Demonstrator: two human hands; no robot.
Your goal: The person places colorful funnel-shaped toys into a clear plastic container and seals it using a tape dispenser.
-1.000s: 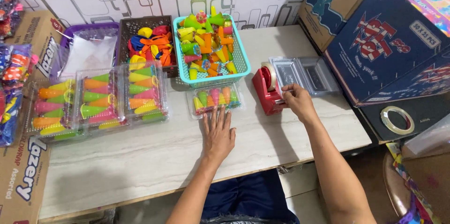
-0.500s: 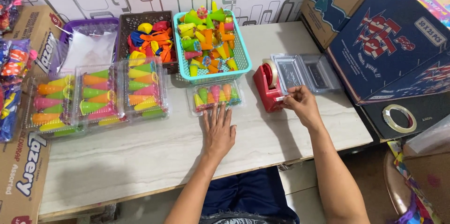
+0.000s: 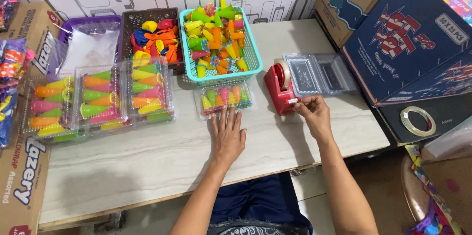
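A: Where's the small clear box (image 3: pixel 225 99) of coloured cones?

B: On the pale table (image 3: pixel 147 161), near the middle, just below the teal basket (image 3: pixel 220 43). Its lid looks shut, with the cones lying in a row inside.

A: And the left hand (image 3: pixel 227 134)?

B: Flat on the table at the box's 6 o'clock, palm down, fingers spread wide. The fingertips reach the box's near edge and grip nothing.

A: The right hand (image 3: pixel 312 114)?

B: At 3 o'clock from the box, at the front of the red tape dispenser (image 3: pixel 280 87). Thumb and forefinger are pinched narrowly at the cutter end; whether a strip of tape sits between them I cannot tell.

A: What lies around that?

B: Just beyond the dispenser, at its 2 o'clock, is an empty clear tray (image 3: pixel 319 73), opened flat. The teal basket, at the box's 12 o'clock, is heaped with loose cones. At 11 o'clock stands a dark basket (image 3: pixel 150 33) of bright balloons, and a purple basket (image 3: pixel 91 43) holding clear bags sits further left.

A: Anything at 9 o'clock?

B: Three filled clear boxes (image 3: pixel 98 100) side by side, well apart from the left hand. Cardboard cartons (image 3: pixel 393 28) crowd the table's right edge, and a tape roll (image 3: pixel 418 121) rests on a black surface there.
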